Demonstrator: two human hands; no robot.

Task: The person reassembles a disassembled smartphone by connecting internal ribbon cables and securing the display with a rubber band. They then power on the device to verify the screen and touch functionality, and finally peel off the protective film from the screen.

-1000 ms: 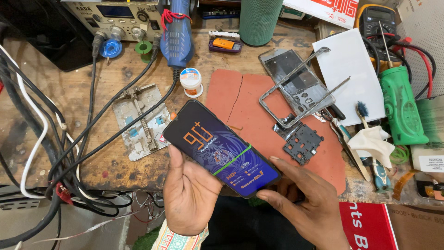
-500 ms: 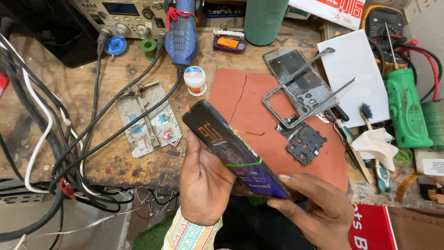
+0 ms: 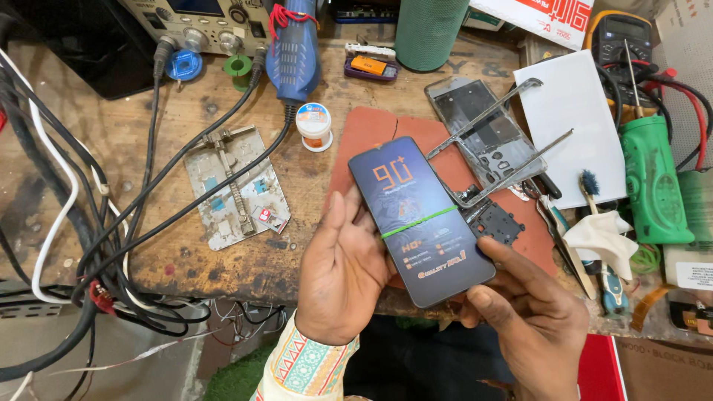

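1. Phone display panel [image 3: 420,219]: dark, with printed protective film and a green strip across it; held face up above the near edge of the bench [image 3: 148,156], tilted, top end pointing away.
2. Left hand [image 3: 343,275]: grip clamped on the panel's left long edge, palm cupped beneath, thumb alongside.
3. Right hand [image 3: 531,315]: grip clamped on the panel's lower right corner, fingertips at the edge and underside.
4. Red-brown work mat [image 3: 371,130]: directly behind the panel, flat on the bench.
5. Stripped phone frame [image 3: 475,126]: on the mat, upper right, crossed by long metal tweezers [image 3: 512,160].
6. Small black board part [image 3: 499,223]: just beside the panel's right edge.
7. Metal board holder [image 3: 234,186]: left of the mat, well apart from the hands.
8. Small round jar [image 3: 313,126]: between holder and mat.
9. Blue hot-air handle [image 3: 293,52] and black cables [image 3: 111,223]: far left and rear.
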